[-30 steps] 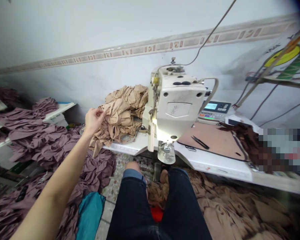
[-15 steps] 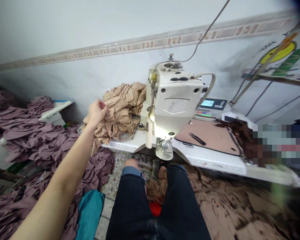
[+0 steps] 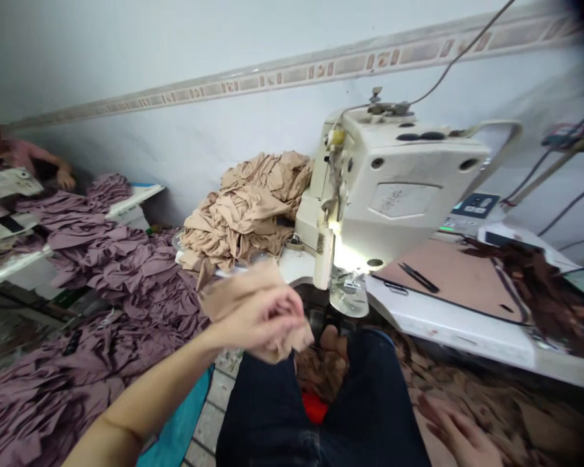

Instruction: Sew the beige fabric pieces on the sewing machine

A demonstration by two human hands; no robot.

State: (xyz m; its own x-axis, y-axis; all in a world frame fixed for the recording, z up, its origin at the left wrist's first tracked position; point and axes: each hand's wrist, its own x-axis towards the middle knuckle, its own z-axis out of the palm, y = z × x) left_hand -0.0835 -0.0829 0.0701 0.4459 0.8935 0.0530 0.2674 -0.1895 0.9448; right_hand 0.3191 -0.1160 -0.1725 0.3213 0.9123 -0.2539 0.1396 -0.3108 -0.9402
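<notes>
My left hand is closed around a crumpled piece of beige fabric, above my left knee and in front of the sewing machine table. The fabric hangs loose and is blurred. At the lower right, my right hand is over the brown fabric pile, its fingers stretched out and somewhat smeared. A heap of beige fabric pieces lies on the table left of the white sewing machine. The machine's lamp lights its needle area and metal plate.
Black thread snips lie on a pink mat right of the machine, near dark brown strips. Mauve fabric covers the left side down to the floor. A person sits at another machine at far left.
My left hand has come away from the beige heap toward my lap, carrying a piece of fabric. My right hand has come into view at the lower right. The view has shifted left.
</notes>
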